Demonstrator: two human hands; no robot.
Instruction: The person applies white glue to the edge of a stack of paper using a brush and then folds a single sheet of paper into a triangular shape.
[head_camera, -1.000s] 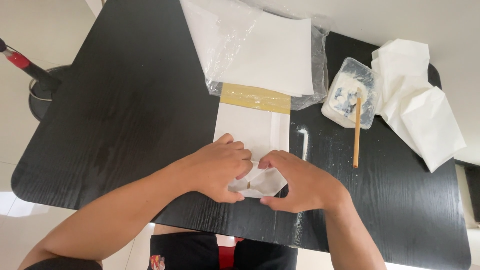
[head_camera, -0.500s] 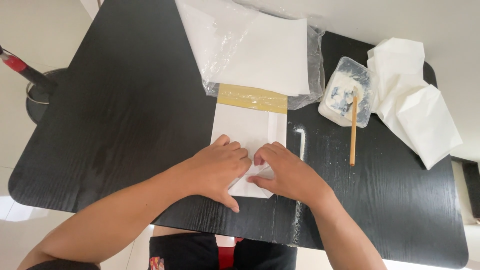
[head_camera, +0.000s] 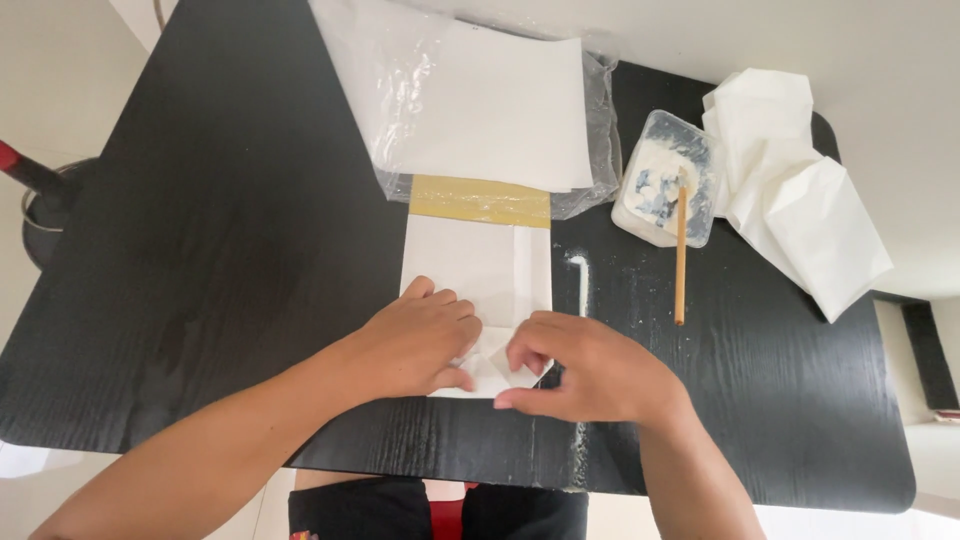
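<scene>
Hands meet at the near end of a white paper bag that lies flat on a black table, its far end banded in tan.

The left hand lies palm down on the bag's near left corner, fingers together and pressed flat, apparently to pin the paper so it cannot slide. Just beside it, the right hand curls over the near right corner, fingertips drawn together on a small folded flap between the two hands, seemingly creasing it down; neither hand is closed around anything.

Beyond the bag, touching its tan band, a stack of white sheets in a clear plastic sleeve lies within reach. To the right of the bag, a streak of white paste marks the table. Further right, a clear tub of white paste has a wooden stick leaning from it onto the table. At the far right, finished white bags are piled well apart from the work.
</scene>
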